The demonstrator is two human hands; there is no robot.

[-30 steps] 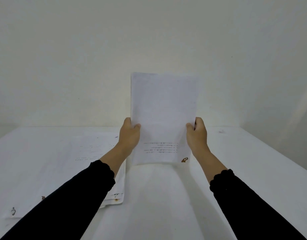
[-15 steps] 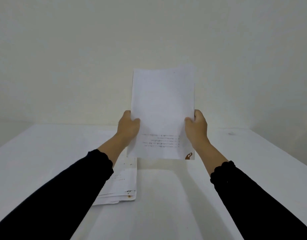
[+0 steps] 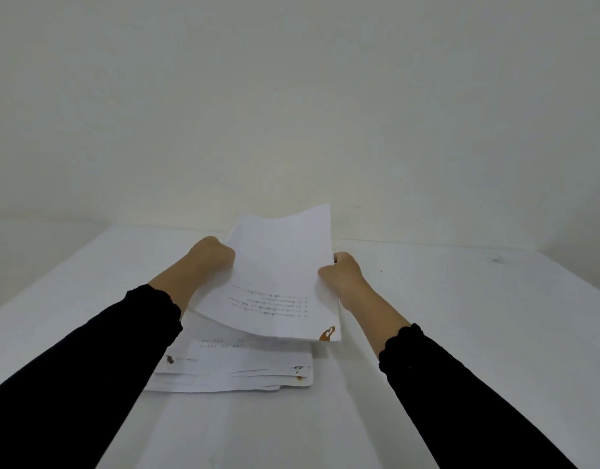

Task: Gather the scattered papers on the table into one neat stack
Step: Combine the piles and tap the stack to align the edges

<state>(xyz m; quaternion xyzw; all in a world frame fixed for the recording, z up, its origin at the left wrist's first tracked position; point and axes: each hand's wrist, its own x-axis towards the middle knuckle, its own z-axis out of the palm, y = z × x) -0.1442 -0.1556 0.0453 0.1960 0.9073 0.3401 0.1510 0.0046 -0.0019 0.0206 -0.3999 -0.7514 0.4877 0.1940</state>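
I hold a bundle of white sheets (image 3: 278, 275) by both long edges, tilted low over the table, a few printed lines and a brown mark at its near right corner. My left hand (image 3: 209, 257) grips its left edge and my right hand (image 3: 340, 272) grips its right edge. Directly beneath, a stack of papers (image 3: 237, 370) lies flat on the white table (image 3: 461, 333), its near edges slightly fanned, with small brown marks at the corners. The held bundle hovers just above that stack and hides its far part.
A plain pale wall (image 3: 291, 96) rises behind the table's far edge. A small dark speck (image 3: 381, 271) sits on the tabletop right of my right hand, and a faint smudge (image 3: 496, 259) lies near the far right edge.
The bundle was upright in front of me; it has tipped forward and come down over the stack on the table, which now lies centred under my hands.
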